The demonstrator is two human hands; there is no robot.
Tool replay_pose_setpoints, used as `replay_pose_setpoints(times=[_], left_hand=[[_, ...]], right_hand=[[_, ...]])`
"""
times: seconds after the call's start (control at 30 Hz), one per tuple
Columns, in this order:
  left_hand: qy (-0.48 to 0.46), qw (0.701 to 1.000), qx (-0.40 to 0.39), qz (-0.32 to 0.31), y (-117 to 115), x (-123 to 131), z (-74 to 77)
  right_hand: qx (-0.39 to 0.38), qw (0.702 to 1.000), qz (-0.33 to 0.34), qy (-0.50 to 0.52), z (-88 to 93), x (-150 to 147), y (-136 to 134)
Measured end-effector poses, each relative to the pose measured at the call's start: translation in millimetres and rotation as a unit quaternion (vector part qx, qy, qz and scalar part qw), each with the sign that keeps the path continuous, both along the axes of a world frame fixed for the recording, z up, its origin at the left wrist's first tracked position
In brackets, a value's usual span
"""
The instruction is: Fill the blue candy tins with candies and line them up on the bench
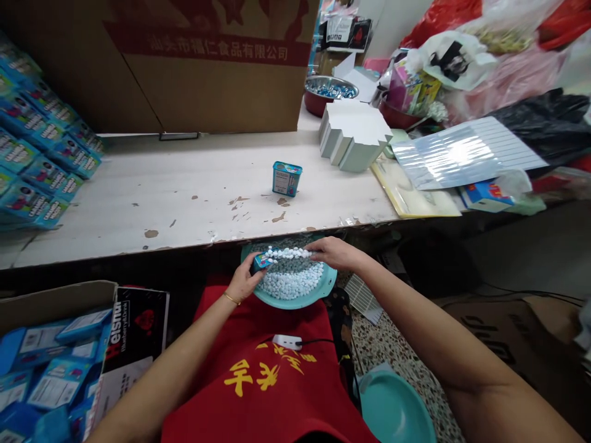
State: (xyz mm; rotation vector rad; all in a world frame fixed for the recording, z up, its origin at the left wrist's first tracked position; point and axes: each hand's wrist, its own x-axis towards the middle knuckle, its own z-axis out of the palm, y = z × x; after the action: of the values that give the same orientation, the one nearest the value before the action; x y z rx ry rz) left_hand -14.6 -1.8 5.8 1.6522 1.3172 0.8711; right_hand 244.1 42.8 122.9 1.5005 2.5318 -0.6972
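Over a teal plate (329, 284), left hand (244, 280) gripping a blue tin (261, 262) (white candies (284, 252) atop), right hand (333, 252) open

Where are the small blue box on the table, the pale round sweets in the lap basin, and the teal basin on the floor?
Small blue box (287, 179): head view, on its front label.
Pale round sweets (292, 284): head view, on the middle of the pile.
Teal basin (392, 411): head view, on its inner surface.
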Motion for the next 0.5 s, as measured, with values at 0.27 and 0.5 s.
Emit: replay_pose_setpoints(times=[0.27, 0.5], left_hand=[[0.073, 0.993, 0.081, -0.049, 4.9, 6.4, 1.5], [0.108, 0.987, 0.107, -0.049, -9.1, 10.7, 13.1]], right_hand=[[0.032, 0.989, 0.023, -0.143, 15.1, -35.2, -3.7], [0.124, 0.979, 0.09, -0.135, 20.2, -54.2, 1.6]])
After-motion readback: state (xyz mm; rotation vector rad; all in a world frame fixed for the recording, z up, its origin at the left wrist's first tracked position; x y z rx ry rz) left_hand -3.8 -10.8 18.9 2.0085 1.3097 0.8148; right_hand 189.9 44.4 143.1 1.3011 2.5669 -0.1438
